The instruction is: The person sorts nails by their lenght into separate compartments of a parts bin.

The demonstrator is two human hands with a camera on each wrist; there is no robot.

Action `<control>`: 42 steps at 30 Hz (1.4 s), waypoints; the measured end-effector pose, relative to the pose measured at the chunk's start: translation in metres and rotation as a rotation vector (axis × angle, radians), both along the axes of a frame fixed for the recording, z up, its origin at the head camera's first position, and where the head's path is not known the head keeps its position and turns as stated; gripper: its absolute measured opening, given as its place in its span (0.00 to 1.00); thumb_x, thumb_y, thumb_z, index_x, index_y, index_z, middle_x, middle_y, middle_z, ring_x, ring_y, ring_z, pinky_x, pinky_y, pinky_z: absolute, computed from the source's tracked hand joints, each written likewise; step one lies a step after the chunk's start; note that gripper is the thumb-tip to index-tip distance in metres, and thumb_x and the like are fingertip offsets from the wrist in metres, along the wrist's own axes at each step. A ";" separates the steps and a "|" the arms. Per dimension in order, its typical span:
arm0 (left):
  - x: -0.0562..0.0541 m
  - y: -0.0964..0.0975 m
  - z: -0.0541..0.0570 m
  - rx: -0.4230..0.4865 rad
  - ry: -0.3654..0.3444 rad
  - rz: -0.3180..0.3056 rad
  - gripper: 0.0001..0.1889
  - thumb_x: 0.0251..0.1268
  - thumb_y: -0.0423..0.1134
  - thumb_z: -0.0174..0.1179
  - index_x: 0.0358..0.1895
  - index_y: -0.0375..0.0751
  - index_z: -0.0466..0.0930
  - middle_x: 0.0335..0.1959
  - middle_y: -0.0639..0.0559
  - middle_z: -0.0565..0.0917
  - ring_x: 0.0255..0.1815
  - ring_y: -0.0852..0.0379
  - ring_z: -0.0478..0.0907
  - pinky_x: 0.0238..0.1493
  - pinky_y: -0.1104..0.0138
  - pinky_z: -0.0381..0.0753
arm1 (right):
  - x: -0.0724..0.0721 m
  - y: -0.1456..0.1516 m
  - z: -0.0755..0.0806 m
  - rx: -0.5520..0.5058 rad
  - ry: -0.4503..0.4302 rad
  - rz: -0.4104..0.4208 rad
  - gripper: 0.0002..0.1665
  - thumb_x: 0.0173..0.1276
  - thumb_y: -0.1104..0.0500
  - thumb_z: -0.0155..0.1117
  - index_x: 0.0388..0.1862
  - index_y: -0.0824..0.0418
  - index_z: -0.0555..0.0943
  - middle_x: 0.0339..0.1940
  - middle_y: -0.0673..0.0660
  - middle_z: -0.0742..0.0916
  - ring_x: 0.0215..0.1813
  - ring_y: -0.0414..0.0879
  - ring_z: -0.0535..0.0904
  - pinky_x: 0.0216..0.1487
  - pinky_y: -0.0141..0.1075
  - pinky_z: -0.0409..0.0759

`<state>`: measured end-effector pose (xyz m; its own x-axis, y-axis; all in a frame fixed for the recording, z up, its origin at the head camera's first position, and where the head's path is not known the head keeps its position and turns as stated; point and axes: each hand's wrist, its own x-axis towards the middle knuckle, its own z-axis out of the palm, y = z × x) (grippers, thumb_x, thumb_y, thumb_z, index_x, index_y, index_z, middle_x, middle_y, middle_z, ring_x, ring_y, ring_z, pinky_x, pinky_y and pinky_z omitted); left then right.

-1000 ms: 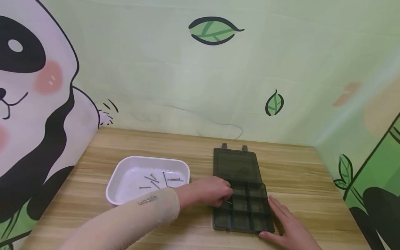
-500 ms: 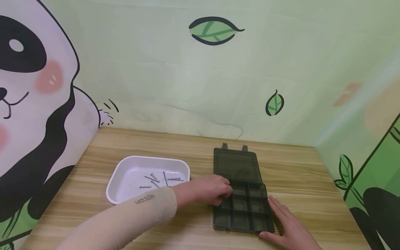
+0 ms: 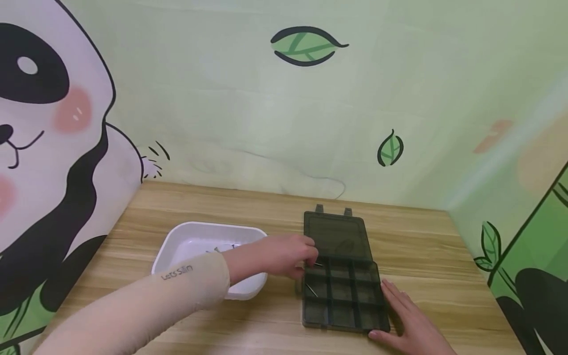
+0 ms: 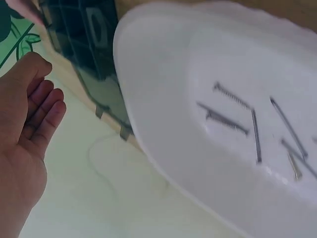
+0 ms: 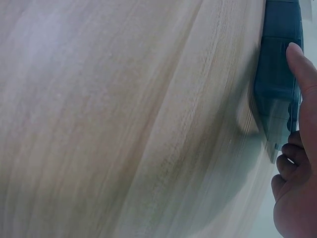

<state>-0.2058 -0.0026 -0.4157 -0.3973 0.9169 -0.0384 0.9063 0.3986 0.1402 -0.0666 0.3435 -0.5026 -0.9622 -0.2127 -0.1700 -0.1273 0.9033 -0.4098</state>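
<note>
A dark translucent compartment box point(image 3: 341, 296) lies with its lid point(image 3: 337, 234) folded back. One screw point(image 3: 311, 290) rests slantwise in a left compartment, and another thin metal piece point(image 3: 318, 265) shows in the compartment behind it. My left hand point(image 3: 288, 255) hovers over the box's left edge. Its fingers are loosely curled with nothing between them in the left wrist view. At the opposite side my right hand point(image 3: 414, 320) touches the box, fingers straight along the right side and thumb at the front corner. Several screws point(image 4: 233, 96) lie in a white tray point(image 4: 148, 74), partly hidden by the left forearm in the head view.
The wooden table point(image 3: 266, 325) ends at a green printed backdrop point(image 3: 222, 123) behind the box and tray. The tray stands left of the box, with a narrow strip of table between. Two latches point(image 3: 348, 212) stick out from the lid's far edge.
My left hand has moved left and back, from over the compartments to the box's left edge. It has let go of a screw, which now lies in a left compartment. The right hand stays put.
</note>
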 end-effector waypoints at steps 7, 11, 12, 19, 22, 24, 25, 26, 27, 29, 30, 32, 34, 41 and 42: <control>-0.008 -0.033 0.020 0.025 -0.001 0.020 0.12 0.64 0.36 0.74 0.49 0.41 0.86 0.44 0.52 0.84 0.47 0.55 0.84 0.50 0.67 0.84 | 0.000 0.000 0.000 -0.004 -0.001 0.007 0.70 0.59 0.23 0.72 0.86 0.62 0.60 0.85 0.67 0.66 0.80 0.75 0.64 0.70 0.70 0.69; -0.012 -0.055 0.026 0.031 0.035 0.034 0.12 0.61 0.35 0.74 0.48 0.41 0.86 0.43 0.52 0.84 0.46 0.54 0.84 0.51 0.64 0.85 | -0.001 0.000 -0.001 0.000 -0.004 0.013 0.69 0.59 0.23 0.72 0.87 0.62 0.60 0.85 0.67 0.66 0.80 0.75 0.64 0.70 0.69 0.69; -0.013 -0.060 0.027 0.034 0.040 0.041 0.13 0.61 0.35 0.75 0.47 0.41 0.86 0.43 0.52 0.84 0.46 0.54 0.84 0.51 0.64 0.85 | -0.001 0.001 -0.001 0.000 -0.005 0.012 0.69 0.59 0.23 0.72 0.87 0.62 0.60 0.85 0.67 0.66 0.80 0.75 0.64 0.71 0.69 0.69; -0.017 -0.095 0.026 0.043 0.031 0.119 0.14 0.59 0.34 0.76 0.46 0.41 0.86 0.43 0.52 0.85 0.45 0.54 0.83 0.50 0.61 0.85 | -0.001 0.001 -0.001 -0.002 -0.019 0.008 0.70 0.59 0.23 0.72 0.87 0.62 0.59 0.85 0.67 0.66 0.80 0.75 0.63 0.71 0.69 0.68; -0.018 -0.109 0.021 0.066 0.035 0.139 0.14 0.56 0.33 0.77 0.44 0.42 0.85 0.41 0.51 0.84 0.43 0.54 0.83 0.48 0.61 0.85 | -0.001 0.001 -0.001 -0.010 -0.029 0.004 0.70 0.59 0.23 0.73 0.87 0.62 0.59 0.85 0.67 0.66 0.80 0.75 0.63 0.72 0.70 0.67; -0.019 -0.119 0.017 0.073 0.035 0.156 0.14 0.55 0.33 0.77 0.43 0.42 0.84 0.39 0.52 0.83 0.42 0.54 0.82 0.47 0.60 0.84 | -0.002 0.001 -0.002 -0.012 -0.029 0.004 0.70 0.59 0.23 0.73 0.87 0.63 0.59 0.85 0.68 0.66 0.80 0.75 0.62 0.72 0.70 0.67; -0.019 -0.123 0.015 0.074 0.032 0.165 0.14 0.55 0.33 0.77 0.43 0.43 0.84 0.39 0.53 0.83 0.42 0.54 0.82 0.47 0.60 0.84 | -0.002 0.001 -0.002 -0.010 -0.026 0.006 0.70 0.59 0.23 0.73 0.86 0.63 0.59 0.85 0.67 0.66 0.80 0.75 0.63 0.72 0.69 0.67; -0.019 -0.127 0.014 0.077 0.027 0.174 0.14 0.54 0.33 0.77 0.42 0.43 0.84 0.38 0.53 0.82 0.41 0.54 0.81 0.47 0.60 0.84 | -0.002 0.001 -0.002 -0.009 -0.023 0.008 0.70 0.59 0.23 0.73 0.86 0.63 0.59 0.85 0.67 0.66 0.80 0.75 0.63 0.72 0.69 0.67; -0.019 -0.131 0.012 0.076 0.020 0.185 0.14 0.54 0.33 0.77 0.42 0.43 0.84 0.38 0.54 0.82 0.41 0.55 0.81 0.47 0.60 0.84 | -0.002 0.001 -0.002 -0.007 -0.019 0.010 0.70 0.59 0.23 0.73 0.86 0.63 0.59 0.85 0.67 0.66 0.80 0.75 0.63 0.72 0.69 0.67; -0.019 -0.138 0.009 0.080 0.010 0.202 0.14 0.54 0.32 0.77 0.42 0.43 0.85 0.37 0.55 0.81 0.41 0.55 0.81 0.47 0.60 0.84 | -0.002 0.001 -0.002 -0.008 -0.019 0.011 0.70 0.60 0.23 0.72 0.86 0.63 0.59 0.85 0.67 0.66 0.80 0.75 0.63 0.72 0.69 0.67; -0.019 -0.142 0.007 0.079 0.007 0.211 0.13 0.53 0.32 0.77 0.42 0.42 0.85 0.37 0.55 0.81 0.40 0.55 0.81 0.46 0.59 0.84 | -0.002 0.002 -0.002 -0.010 -0.021 0.011 0.70 0.60 0.24 0.72 0.87 0.63 0.59 0.85 0.67 0.66 0.80 0.75 0.63 0.72 0.69 0.67; -0.018 -0.149 0.004 0.078 0.004 0.231 0.13 0.53 0.31 0.77 0.42 0.42 0.85 0.37 0.54 0.82 0.41 0.54 0.81 0.47 0.58 0.85 | -0.001 0.002 -0.002 -0.014 -0.026 0.009 0.69 0.60 0.24 0.72 0.87 0.62 0.59 0.85 0.67 0.66 0.80 0.75 0.63 0.72 0.69 0.67; -0.018 -0.155 0.001 0.075 0.006 0.247 0.14 0.53 0.32 0.77 0.42 0.42 0.85 0.38 0.53 0.82 0.41 0.54 0.82 0.46 0.58 0.85 | -0.001 0.002 -0.002 -0.016 -0.025 0.009 0.69 0.60 0.24 0.72 0.87 0.62 0.59 0.85 0.67 0.65 0.80 0.74 0.63 0.72 0.69 0.67; -0.017 -0.171 -0.011 0.065 0.011 0.287 0.14 0.54 0.33 0.79 0.43 0.42 0.86 0.39 0.51 0.84 0.39 0.54 0.82 0.44 0.57 0.86 | 0.000 0.001 -0.002 -0.001 -0.004 0.007 0.69 0.60 0.23 0.72 0.87 0.61 0.59 0.85 0.67 0.66 0.80 0.75 0.64 0.71 0.69 0.69; -0.017 -0.172 -0.012 0.058 0.008 0.295 0.14 0.54 0.33 0.79 0.43 0.42 0.86 0.39 0.51 0.84 0.38 0.55 0.82 0.43 0.58 0.86 | 0.000 0.001 -0.002 0.001 0.000 0.007 0.69 0.60 0.23 0.72 0.87 0.61 0.59 0.85 0.67 0.66 0.80 0.75 0.64 0.71 0.69 0.69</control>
